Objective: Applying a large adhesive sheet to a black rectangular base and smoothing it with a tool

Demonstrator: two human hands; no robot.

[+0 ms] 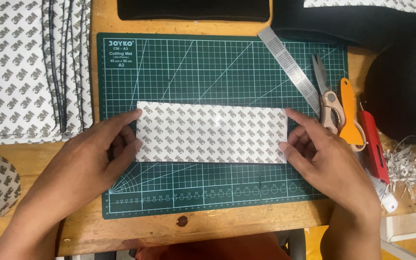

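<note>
The white rectangular sheet [211, 132], printed all over with a small grey repeating mark, lies flat on my green cutting mat [217, 188], its long axis running left to right across the grid. My 2 hands sit at its 2 short ends. My left hand [90, 161] is loosely open, fingertips touching the left edge, thumb along the upper corner. My right hand [321, 154] is just as loose, fingertips on the right edge. Neither hand grips anything; both only press at the sheet's ends, so the sheet spans the gap between them and each is equally near.

Just right of my right hand lie scissors [327, 98], an orange scraper [350, 115], a red utility knife [372, 142] and a steel ruler [292, 67], set at a slant.
</note>
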